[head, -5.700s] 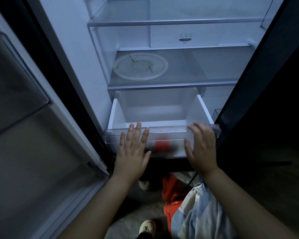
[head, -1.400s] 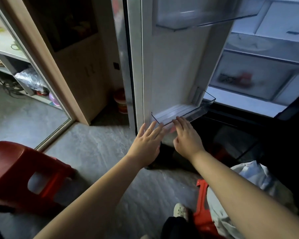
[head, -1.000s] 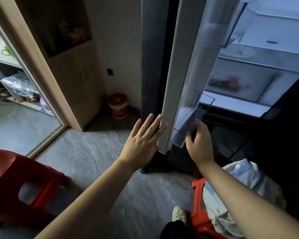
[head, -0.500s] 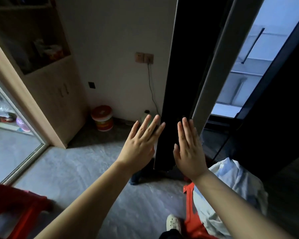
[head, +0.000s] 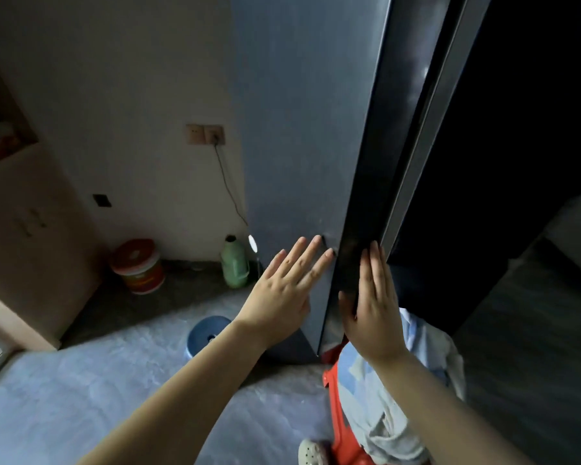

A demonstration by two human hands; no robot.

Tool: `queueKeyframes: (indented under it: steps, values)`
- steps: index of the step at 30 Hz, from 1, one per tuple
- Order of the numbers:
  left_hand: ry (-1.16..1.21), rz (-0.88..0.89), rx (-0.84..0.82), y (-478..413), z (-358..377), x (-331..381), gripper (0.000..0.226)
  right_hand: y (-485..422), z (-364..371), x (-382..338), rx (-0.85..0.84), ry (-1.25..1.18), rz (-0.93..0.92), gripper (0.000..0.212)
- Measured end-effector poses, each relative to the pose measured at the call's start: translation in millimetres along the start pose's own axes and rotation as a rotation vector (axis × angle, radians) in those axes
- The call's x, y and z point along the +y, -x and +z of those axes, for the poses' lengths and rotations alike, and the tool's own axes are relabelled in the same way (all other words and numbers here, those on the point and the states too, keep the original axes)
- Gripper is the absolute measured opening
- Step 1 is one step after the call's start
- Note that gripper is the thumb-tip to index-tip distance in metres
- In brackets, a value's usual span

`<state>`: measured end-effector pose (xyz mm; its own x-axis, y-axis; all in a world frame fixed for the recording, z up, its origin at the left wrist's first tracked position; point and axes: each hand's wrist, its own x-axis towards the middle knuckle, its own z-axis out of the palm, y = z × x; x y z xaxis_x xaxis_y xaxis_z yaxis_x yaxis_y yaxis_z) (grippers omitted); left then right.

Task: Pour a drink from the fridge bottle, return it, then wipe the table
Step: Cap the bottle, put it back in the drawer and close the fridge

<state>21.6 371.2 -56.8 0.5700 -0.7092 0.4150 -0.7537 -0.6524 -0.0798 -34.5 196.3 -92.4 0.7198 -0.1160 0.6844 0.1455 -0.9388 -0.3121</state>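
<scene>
The right hand (head: 371, 310) has an open grip, fingers straight and together, palm flat against the dark fridge door (head: 363, 196) near its lower corner; the left hand (head: 282, 293) is likewise open-gripped and holds nothing, its fingers spread and straight, tips reaching to the corner where the door meets the fridge's grey side panel (head: 289, 129); whether that palm touches the panel I cannot tell. The door sits nearly flush with the fridge body, so the bottle is out of sight. Below the right wrist a pale cloth (head: 383, 397) lies over a red stool (head: 341, 414), with a light shoe (head: 311, 453) beside it on the floor (head: 81, 397); left of the fridge stand a blue round object (head: 205, 333), a green jug (head: 234, 263) and a red-lidded tub (head: 138, 266) along the wall; a wall socket (head: 206, 134) with a cord is above them; a wooden cabinet (head: 24, 229) stands at far left.
</scene>
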Motion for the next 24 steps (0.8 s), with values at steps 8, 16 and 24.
queueKeyframes:
  steps: [8, 16, 24]
  values:
    - [-0.041, 0.1, 0.058, -85, 22, 15, 0.081, -36, 0, 76, 0.024, -0.029, 0.057, 0.075]
    - [-0.091, 0.181, 0.071, -158, 56, 20, 0.081, -82, 10, 160, 0.033, -0.017, 0.04, 0.067]
    - [-0.155, 0.128, 0.216, -214, 69, -1, 0.084, -121, 27, 205, 0.206, 0.012, -0.012, 0.06]
